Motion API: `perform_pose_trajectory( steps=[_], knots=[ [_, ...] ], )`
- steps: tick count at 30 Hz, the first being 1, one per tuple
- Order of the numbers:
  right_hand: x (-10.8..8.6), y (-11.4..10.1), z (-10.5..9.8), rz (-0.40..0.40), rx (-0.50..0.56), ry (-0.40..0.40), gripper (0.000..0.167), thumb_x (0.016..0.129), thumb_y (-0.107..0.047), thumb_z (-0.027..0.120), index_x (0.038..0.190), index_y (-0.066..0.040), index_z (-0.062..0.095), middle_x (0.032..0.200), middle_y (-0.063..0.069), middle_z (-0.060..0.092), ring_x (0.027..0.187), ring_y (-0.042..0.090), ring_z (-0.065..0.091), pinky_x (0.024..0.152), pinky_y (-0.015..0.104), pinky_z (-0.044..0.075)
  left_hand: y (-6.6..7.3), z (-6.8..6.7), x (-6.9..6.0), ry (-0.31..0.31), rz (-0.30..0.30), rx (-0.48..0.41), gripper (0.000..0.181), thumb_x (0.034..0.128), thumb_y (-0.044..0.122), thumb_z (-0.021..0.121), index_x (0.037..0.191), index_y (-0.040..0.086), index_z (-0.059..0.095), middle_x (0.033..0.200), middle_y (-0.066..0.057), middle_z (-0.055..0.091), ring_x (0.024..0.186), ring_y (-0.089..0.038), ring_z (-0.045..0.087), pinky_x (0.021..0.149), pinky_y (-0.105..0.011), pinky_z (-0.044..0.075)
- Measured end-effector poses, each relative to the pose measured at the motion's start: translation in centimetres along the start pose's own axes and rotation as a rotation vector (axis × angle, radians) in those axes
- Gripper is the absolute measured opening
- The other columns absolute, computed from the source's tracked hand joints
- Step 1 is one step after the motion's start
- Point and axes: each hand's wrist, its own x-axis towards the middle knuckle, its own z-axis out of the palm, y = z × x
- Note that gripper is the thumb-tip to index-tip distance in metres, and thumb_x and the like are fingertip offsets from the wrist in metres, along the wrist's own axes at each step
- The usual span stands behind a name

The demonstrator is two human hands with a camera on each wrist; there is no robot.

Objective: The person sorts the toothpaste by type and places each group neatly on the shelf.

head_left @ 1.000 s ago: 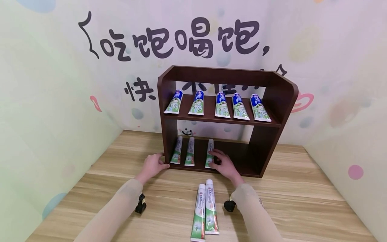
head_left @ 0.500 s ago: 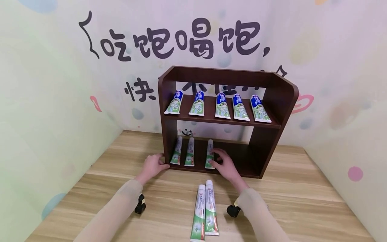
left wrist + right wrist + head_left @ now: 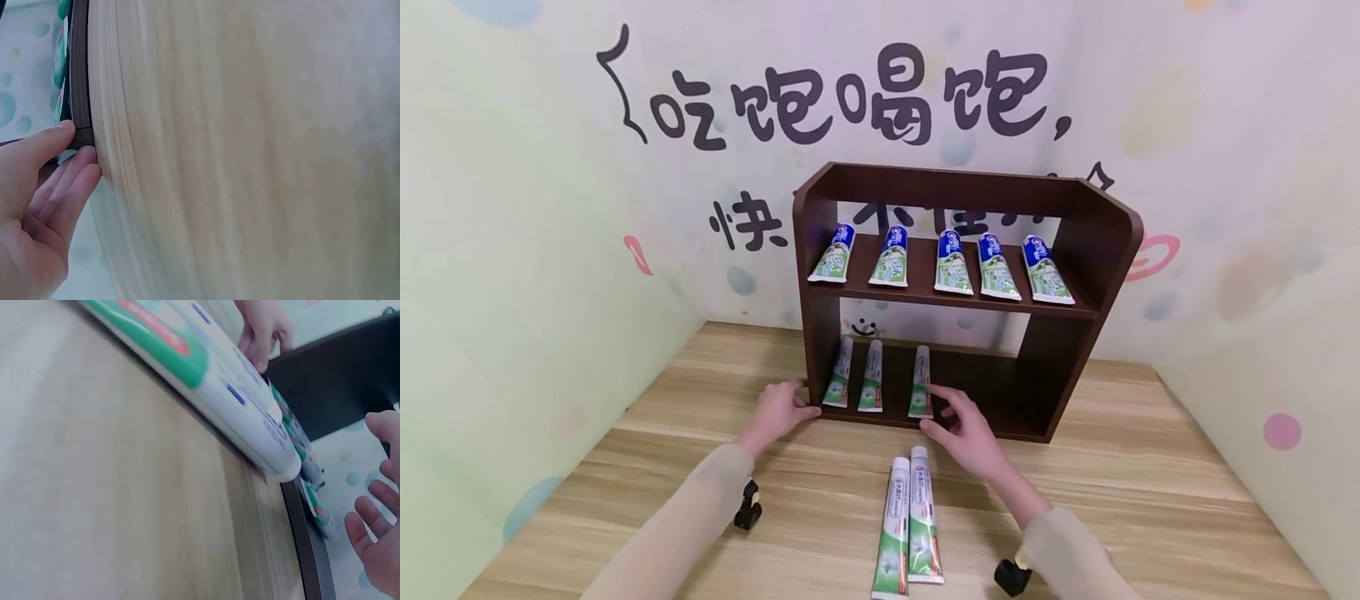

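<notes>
A dark brown two-tier shelf [image 3: 951,307] stands on the table. My left hand [image 3: 781,411] holds its lower left corner, thumb in front and fingers around the outer side, as the left wrist view shows. On the bottom tier lie green-and-white toothpaste tubes: two at the left and a third toothpaste tube [image 3: 921,382] nearer the middle. My right hand [image 3: 964,432] is just right of that third tube, fingers spread and holding nothing; whether a fingertip touches the tube I cannot tell. Two more toothpaste tubes [image 3: 244,419] lie side by side on the table before the shelf.
Several blue-and-green toothpaste tubes [image 3: 953,262] lie in a row on the upper tier, caps toward the back. The wooden table [image 3: 1165,483] extends in front and to both sides. Patterned walls [image 3: 1247,208] enclose it behind, left and right.
My right hand has let go of the third tube on the bottom tier and drawn back a little toward the right and front. The left hand stays at the corner.
</notes>
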Motion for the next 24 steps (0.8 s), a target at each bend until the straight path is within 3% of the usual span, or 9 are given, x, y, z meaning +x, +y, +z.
perform_pose_trajectory(
  steps=[2,5,6,10,12,14,24],
  knots=[
    [-0.7,-0.3,-0.1,0.019,-0.002,-0.017,0.063,0.088,-0.035,0.074,0.144,-0.018,0.050,0.139,0.011,0.055,0.108,0.023,0.055,0.083,0.032,0.050,0.0,0.0,0.0,-0.003,-0.006,-0.002,0.052,0.0806,0.018,0.080,0.121,-0.010,0.061,0.083,-0.017,0.076,0.081,-0.031,0.074,0.086,-0.050,0.055],
    [-1.7,-0.7,-0.1,0.040,0.020,-0.042,0.068,0.085,-0.035,0.077,0.144,-0.019,0.049,0.140,0.008,0.055,0.111,0.026,0.055,0.087,0.040,0.053,-0.3,0.0,0.0,0.008,0.022,-0.006,0.051,0.0797,0.017,0.080,0.119,-0.012,0.062,0.081,-0.016,0.076,0.078,-0.030,0.074,0.084,-0.050,0.055],
    [-2.0,-0.8,-0.1,0.045,0.027,-0.051,0.069,0.084,-0.035,0.078,0.145,-0.018,0.049,0.140,0.008,0.055,0.111,0.027,0.055,0.087,0.042,0.053,-1.2,0.5,0.3,0.027,0.057,-0.011,0.052,0.0809,0.022,0.079,0.118,-0.011,0.063,0.079,-0.014,0.076,0.076,-0.027,0.074,0.081,-0.046,0.056],
    [-2.9,-1.1,0.2,0.089,0.037,-0.093,0.075,0.081,-0.034,0.081,0.146,-0.018,0.047,0.140,0.009,0.055,0.113,0.031,0.054,0.088,0.045,0.055,-1.4,0.5,0.3,0.034,0.081,-0.024,0.053,0.0801,0.024,0.080,0.116,-0.011,0.063,0.078,-0.012,0.076,0.074,-0.025,0.073,0.079,-0.046,0.056],
    [-3.3,-1.1,0.3,0.106,0.022,-0.111,0.078,0.079,-0.034,0.082,0.146,-0.018,0.046,0.139,0.010,0.056,0.111,0.029,0.055,0.086,0.044,0.055,-1.3,0.5,0.3,0.030,0.070,-0.025,0.053,0.0807,0.024,0.080,0.117,-0.011,0.063,0.078,-0.013,0.076,0.075,-0.026,0.073,0.081,-0.047,0.056],
    [-3.8,-1.2,0.4,0.114,0.001,-0.127,0.080,0.077,-0.034,0.084,0.147,-0.018,0.046,0.137,0.011,0.057,0.109,0.027,0.056,0.085,0.044,0.054,-0.3,0.0,-0.1,0.009,0.029,-0.018,0.052,0.0795,0.017,0.080,0.119,-0.011,0.062,0.080,-0.015,0.076,0.078,-0.030,0.074,0.085,-0.051,0.054],
    [-5.6,-1.4,0.8,0.083,-0.050,-0.195,0.093,0.070,-0.037,0.087,0.148,-0.013,0.043,0.133,0.014,0.059,0.114,0.031,0.057,0.098,0.060,0.046,0.0,-0.1,0.0,-0.016,-0.020,0.000,0.056,0.0818,0.019,0.079,0.124,-0.011,0.060,0.085,-0.017,0.077,0.082,-0.031,0.074,0.089,-0.049,0.054]
  ],
)
